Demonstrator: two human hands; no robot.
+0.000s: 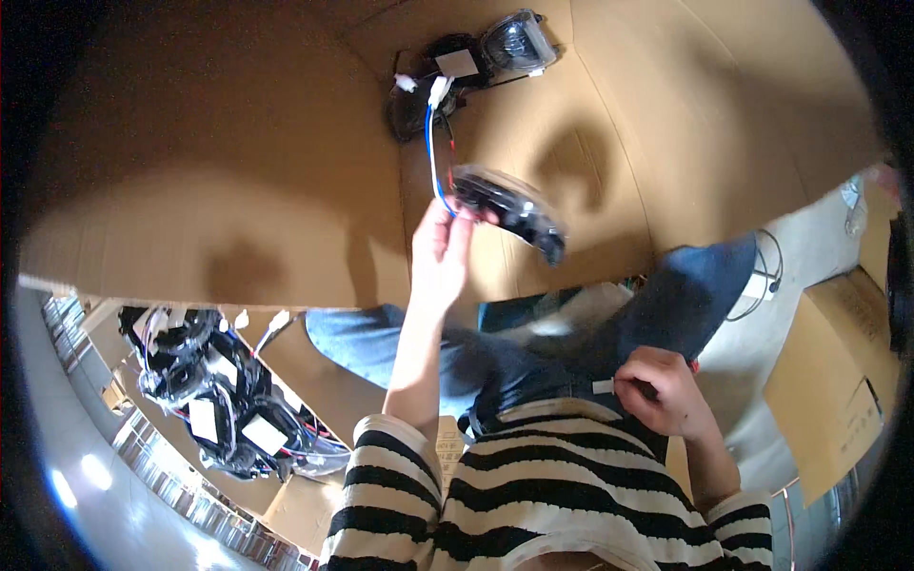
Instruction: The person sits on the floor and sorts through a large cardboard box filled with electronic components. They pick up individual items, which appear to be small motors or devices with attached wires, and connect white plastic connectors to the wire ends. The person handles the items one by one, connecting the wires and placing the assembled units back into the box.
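My left hand (441, 243) is closed around one end of a black lamp unit (514, 211) with a clear cover. It holds the lamp up over the open cardboard box (533, 124). Blue and white wires rise from the lamp beside my fingers to a white plug (440, 92). Near my lap my right hand (659, 392) is curled, with a small white piece (603, 386) sticking out at its fingers; its kind is too small to tell. Deeper in the box lie further lamps (516, 46) with wiring and a white label.
At the left, a second carton (286, 366) holds several black lamps (224, 390) with white labels and loose wires. My knees (685, 285) are against the big box. A cardboard flap (833, 381) and a dark cable (776, 276) are on the right.
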